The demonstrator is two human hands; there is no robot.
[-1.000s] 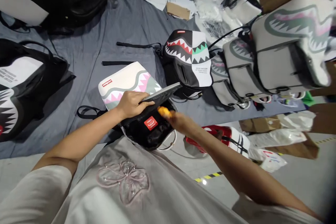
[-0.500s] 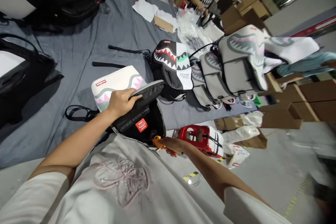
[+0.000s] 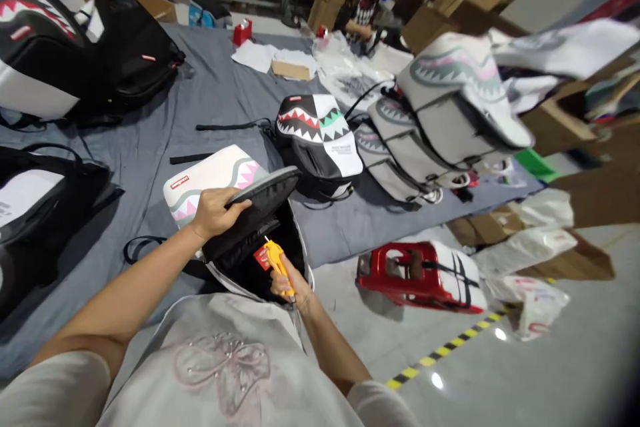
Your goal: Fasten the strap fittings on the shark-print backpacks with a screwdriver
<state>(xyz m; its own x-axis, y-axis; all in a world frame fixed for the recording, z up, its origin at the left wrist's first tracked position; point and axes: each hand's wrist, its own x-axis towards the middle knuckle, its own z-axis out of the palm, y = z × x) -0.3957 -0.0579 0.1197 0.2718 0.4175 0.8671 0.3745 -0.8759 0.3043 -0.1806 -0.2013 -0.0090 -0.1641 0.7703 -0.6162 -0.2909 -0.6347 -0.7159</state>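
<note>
A cream backpack (image 3: 210, 177) with a pink and grey shark-teeth pattern lies unzipped at the table's near edge, its black inside showing. My left hand (image 3: 218, 213) grips the raised flap (image 3: 273, 188) of this backpack, thumb on the dark lining. Over the opening, my right hand (image 3: 294, 283) is closed round a yellow-orange tool (image 3: 277, 261) whose thin metal tip points up and away from me. Just behind that tip, a red label (image 3: 261, 257) shows on the dark inside, partly covered by the tool.
A black-and-white backpack (image 3: 320, 147) and several grey backpacks (image 3: 445, 113) stand to the right on the grey cloth (image 3: 215, 90). Black bags (image 3: 135, 53) are at the left. A red-and-white stool-like object (image 3: 420, 277) is on the floor. A person (image 3: 363, 13) sits across the table.
My right hand has moved left and over the opening, raising the yellow-orange tool with its tip upward. My left hand still holds the flap. The camera view has shifted.
</note>
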